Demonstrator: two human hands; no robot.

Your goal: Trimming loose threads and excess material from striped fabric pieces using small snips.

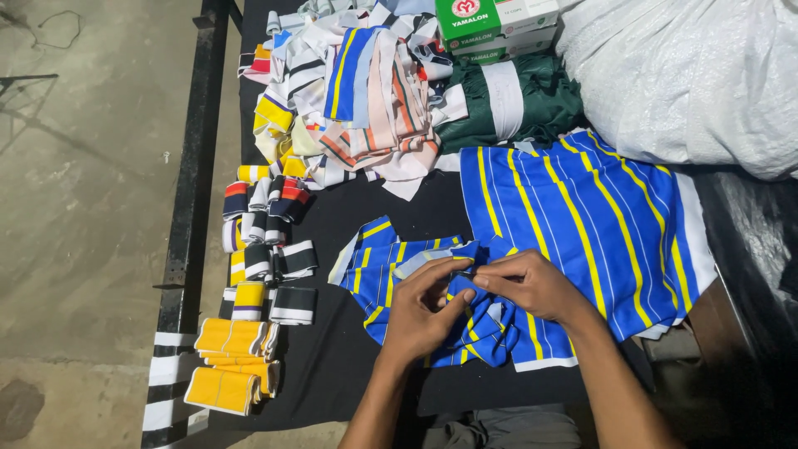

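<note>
At the far left of the black worktop [332, 366] we see small folded yellow ribbed bands [231, 359], and above them rolled black, white and yellow cuffs [266, 258] in loose rows. Behind these rises a heap of striped knit strips [357, 91].

Our left hand [420, 312] and right hand [532, 287] meet over the blue fabric piece with yellow stripes [465, 324], which lies crumpled at the near middle of the worktop. Both sets of fingers are pinched nearly closed on a fold of its upper edge, thumbs against forefingers. We judge the cloth light, soft and limp: it will sag and bunch wherever unsupported, so an edge or seam gives the surest hold.

To the right lies a larger blue striped panel [598, 224], its edge touching the small piece; the two could drag together. Beyond it sit dark green folded cloth [515, 100], green and white boxes [490, 25], and a bulky white sack [690, 75] crowding the far right.
</note>
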